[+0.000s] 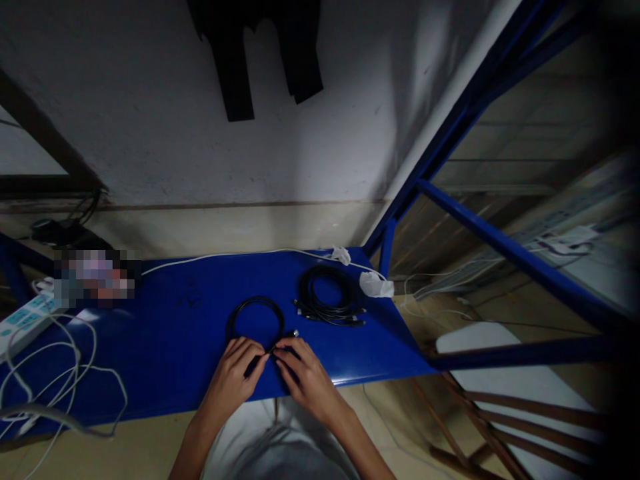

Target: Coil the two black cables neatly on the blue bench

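Both left hand (243,363) and right hand (299,367) pinching looped black cable (256,299); coiled cables (327,293) lying right, apart, on blue table (165,360).

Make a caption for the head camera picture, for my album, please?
Two hands hold a looped black cable over a blue table, beside more coiled cables.
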The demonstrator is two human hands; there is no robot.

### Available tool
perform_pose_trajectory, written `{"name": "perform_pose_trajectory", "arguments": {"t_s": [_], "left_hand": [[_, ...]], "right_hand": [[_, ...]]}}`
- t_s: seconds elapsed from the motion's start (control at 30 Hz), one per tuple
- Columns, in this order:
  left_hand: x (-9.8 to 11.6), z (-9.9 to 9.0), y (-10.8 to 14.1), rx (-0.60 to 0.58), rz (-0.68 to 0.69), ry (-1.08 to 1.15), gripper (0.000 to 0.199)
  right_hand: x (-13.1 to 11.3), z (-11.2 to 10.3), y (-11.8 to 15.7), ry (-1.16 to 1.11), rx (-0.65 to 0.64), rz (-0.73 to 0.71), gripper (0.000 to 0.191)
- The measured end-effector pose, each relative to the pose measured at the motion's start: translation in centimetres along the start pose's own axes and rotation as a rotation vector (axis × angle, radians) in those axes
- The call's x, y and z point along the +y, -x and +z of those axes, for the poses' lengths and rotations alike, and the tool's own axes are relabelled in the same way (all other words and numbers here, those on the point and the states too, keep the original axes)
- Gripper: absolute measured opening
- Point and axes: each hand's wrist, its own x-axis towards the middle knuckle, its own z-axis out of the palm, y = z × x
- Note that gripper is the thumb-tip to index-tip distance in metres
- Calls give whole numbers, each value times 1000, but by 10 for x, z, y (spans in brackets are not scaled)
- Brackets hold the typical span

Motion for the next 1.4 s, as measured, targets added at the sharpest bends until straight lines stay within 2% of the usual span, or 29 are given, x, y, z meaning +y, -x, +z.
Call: {"name": "perform_pose_trajectory", "arguments": {"t_s": [0.1,0.2,0.3,0.4,0.53,0.93,1.3,1.4], "left_hand": [[-1,-3,1,2,2,4,9],[-3,-8,3,16,3,10,11],[-6,-16,8,41,2,4,12],[-11,-22,12,64,15,-21,11],[-15,-23,16,85,30,-83,8],[-18,-16,25,121,-14,-76,3],[-19,-15,25,123,-18,-38,6],[-19,-14,25,122,-24,-39,6]], "right_hand": [[10,-5,1,51,41,-10,34],[29,-21,1,141,198,21,35],[55,-46,2,291,343,76,45],[79,-68,4,441,326,99,53],[99,-78,8,525,237,123,42],[100,-85,-2,491,214,114,27],[89,-93,-10,431,254,99,25],[87,-95,-6,459,203,90,26]]}}
